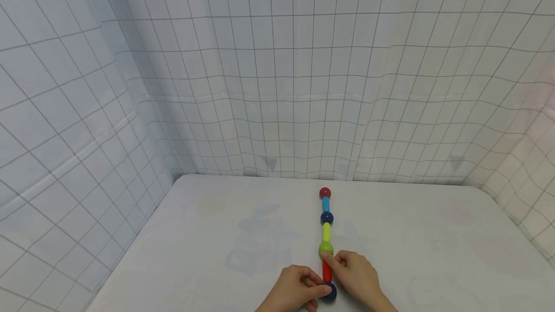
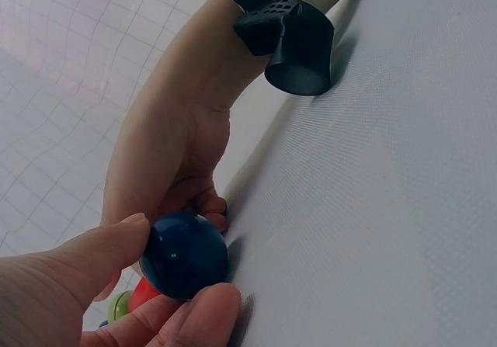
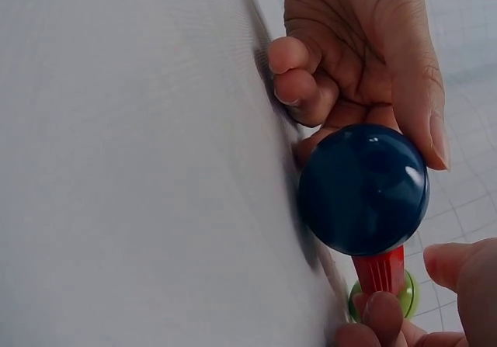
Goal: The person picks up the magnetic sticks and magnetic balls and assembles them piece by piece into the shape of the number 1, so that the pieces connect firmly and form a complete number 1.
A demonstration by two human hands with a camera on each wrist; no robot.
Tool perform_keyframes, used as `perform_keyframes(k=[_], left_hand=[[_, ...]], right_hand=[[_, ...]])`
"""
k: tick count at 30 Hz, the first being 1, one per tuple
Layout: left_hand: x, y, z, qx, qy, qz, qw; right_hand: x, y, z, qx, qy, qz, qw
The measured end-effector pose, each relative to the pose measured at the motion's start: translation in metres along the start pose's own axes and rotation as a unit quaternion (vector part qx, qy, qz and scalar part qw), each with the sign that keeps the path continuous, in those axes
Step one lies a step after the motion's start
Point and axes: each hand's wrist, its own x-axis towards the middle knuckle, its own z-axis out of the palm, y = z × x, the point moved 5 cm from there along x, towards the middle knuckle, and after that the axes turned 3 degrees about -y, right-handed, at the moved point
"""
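Note:
In the head view a straight chain of coloured rods and balls lies on the white table. My left hand (image 1: pixel 296 287) pinches the dark blue ball (image 3: pixel 365 190) at the chain's near end, thumb on one side and fingertips on the other. A red rod (image 1: pixel 327 271) runs from that ball to a lime green ball (image 1: pixel 326 247). Curled around the rod's far end is my right hand (image 1: pixel 356 276), its thumb tip overlapping the green ball. Farther along come a yellow-green rod (image 1: pixel 326 232), another dark blue ball (image 1: pixel 327 217), a light blue rod (image 1: pixel 325 204) and a red ball (image 1: pixel 325 192).
The white table (image 1: pixel 195 235) has faint bluish stains. Around it hang white grid-patterned sheets (image 1: pixel 286 85) at the back and both sides. A black wrist mount (image 2: pixel 291 40) sits on the right forearm, close above the table.

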Motion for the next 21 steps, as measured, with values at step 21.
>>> perform_keyframes(k=[21], left_hand=[[0.0009,-0.0015,0.0003,0.006,-0.001,0.016,0.9999]], right_hand=[[0.0035,0.0057,0.0006,0.029,-0.013,0.012,0.999]])
